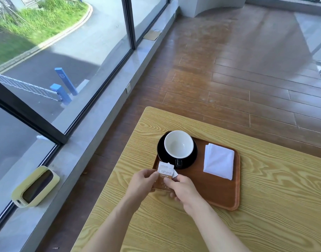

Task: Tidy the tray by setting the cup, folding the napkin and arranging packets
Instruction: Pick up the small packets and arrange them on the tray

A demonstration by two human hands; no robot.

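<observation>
- A rectangular brown wooden tray (219,193) with rounded corners lies on a pale yellow wood-grain table (274,206), near the table's far left corner.
- At the far left end of the tray stands a black round saucer (193,157), and on it an upright white-lined cup (178,144) with a dark outside and its black handle (178,163) turned toward the near side; the cup is empty.
- A white folded napkin (218,160) lies flat on the right part of the tray, just beside the saucer but apart from it.
- The left hand (140,182) is closed in a pinch on the left edge of the small white and brown paper packets (165,174), thumb on top.
- The right hand (183,190) is closed in a pinch on the right side of the same packets, with its lower fingers curled under at the tray's near left edge.
- The packets are held over the near left corner of the tray, just near of the saucer; how many there are cannot be told.
- To the left, beyond the table, a pale green open-topped plastic container (35,186) sits on a grey window ledge (94,128) below tall dark-framed glass panes.
- Brown wooden floorboards (247,60) stretch away on the far side.
</observation>
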